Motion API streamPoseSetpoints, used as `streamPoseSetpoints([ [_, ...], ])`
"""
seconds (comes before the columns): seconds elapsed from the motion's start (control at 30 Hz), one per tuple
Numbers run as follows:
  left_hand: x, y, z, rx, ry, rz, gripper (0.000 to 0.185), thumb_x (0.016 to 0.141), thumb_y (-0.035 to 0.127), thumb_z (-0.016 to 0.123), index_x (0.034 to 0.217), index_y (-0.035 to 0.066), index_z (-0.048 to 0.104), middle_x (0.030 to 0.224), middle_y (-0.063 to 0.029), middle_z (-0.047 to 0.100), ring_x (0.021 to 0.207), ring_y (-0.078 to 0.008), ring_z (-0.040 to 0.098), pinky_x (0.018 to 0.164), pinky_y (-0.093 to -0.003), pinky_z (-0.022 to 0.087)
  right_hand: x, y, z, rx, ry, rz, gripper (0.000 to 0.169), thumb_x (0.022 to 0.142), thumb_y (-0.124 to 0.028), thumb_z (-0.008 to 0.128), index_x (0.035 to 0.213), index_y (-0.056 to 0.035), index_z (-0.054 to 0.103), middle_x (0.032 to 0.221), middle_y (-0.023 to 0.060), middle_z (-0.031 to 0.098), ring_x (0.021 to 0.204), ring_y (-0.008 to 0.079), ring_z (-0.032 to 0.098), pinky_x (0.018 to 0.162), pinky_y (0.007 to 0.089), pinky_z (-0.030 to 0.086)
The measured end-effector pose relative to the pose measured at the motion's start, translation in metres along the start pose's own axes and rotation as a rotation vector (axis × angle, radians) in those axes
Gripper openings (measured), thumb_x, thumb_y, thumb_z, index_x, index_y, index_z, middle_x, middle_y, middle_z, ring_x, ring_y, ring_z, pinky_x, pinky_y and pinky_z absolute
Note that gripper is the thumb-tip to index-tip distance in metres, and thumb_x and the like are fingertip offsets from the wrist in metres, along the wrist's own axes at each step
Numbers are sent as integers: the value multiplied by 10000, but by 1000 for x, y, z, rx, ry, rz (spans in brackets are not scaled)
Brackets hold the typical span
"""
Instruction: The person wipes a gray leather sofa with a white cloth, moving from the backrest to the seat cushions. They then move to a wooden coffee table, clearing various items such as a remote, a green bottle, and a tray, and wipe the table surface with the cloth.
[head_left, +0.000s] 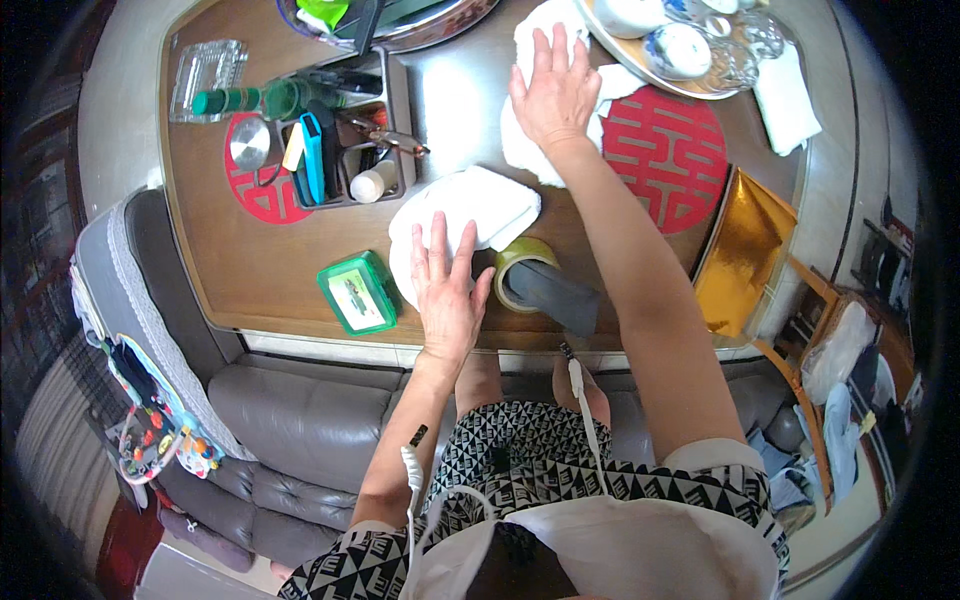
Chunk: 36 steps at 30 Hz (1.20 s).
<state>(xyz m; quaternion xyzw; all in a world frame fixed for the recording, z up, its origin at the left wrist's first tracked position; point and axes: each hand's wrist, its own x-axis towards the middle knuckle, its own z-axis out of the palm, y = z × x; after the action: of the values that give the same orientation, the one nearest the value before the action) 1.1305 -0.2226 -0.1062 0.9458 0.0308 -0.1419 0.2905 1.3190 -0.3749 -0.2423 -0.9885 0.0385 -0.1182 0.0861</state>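
Note:
My left hand (448, 296) lies flat, fingers apart, on a folded white towel (480, 199) near the front edge of the wooden table (247, 285). Farther off, my right hand (556, 97) is spread palm down on a second white towel (525, 154), which looks rumpled. Neither hand grips its cloth. Just right of my left hand stands a roll of yellowish tape (534, 247), with a dark grey cloth-like piece (551, 292) across its opening. A green plastic box (360, 294) with a picture on its lid sits to the left of the front towel.
A compartment organizer (401, 112) holds a green bottle (281, 99), a blue-edged item and small tools. At the far right, a round tray (622, 49) carries cups and glassware beside another folded white cloth (786, 101). A gold foil-like sheet (746, 255) lies along the right edge; a leather sofa (300, 412) stands in front.

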Motion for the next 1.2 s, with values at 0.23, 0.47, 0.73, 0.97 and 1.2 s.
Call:
streamPoseSetpoints([
  [0.23,-17,-36,15,197,6,-44,753,660,-35,693,1350,183,485,1399,-172,386,1179,-397,444,1012,-469,382,19,-2,-12,97,-91,-180,492,861,-275,555,1329,-132,502,1397,113,469,1299,299,396,1042,520,310],
  [0.47,-66,-58,30,199,114,-190,719,675,-89,626,1347,112,466,1348,-209,393,1238,-399,407,1055,-417,362,-60,-22,-17,521,-237,-947,469,863,-230,553,1331,-231,512,1372,2,508,1334,197,390,1095,453,269],
  [0.73,-56,-78,25,275,144,-99,703,705,-60,624,1367,94,444,1340,-232,399,1214,-394,448,1050,-405,371,-67,83,-35,239,-62,-79,504,861,-291,578,1340,-156,496,1414,74,454,1314,283,379,1070,504,270],
  [0.97,-46,13,2,616,28,26,1021,591,126,850,1464,131,321,1463,-239,313,1322,-403,360,1082,-431,340,-190,145,-78,64,-90,224,534,866,-298,590,1374,-175,478,1478,51,392,1358,306,335,1093,517,228],
  [1.2,-29,30,45,228,-184,285,1117,510,123,893,1464,144,314,1432,-204,374,1273,-385,408,1066,-452,364,-339,94,-132,206,-333,113,596,801,-274,649,1369,-191,490,1490,54,366,1357,304,322,1095,527,234],
])
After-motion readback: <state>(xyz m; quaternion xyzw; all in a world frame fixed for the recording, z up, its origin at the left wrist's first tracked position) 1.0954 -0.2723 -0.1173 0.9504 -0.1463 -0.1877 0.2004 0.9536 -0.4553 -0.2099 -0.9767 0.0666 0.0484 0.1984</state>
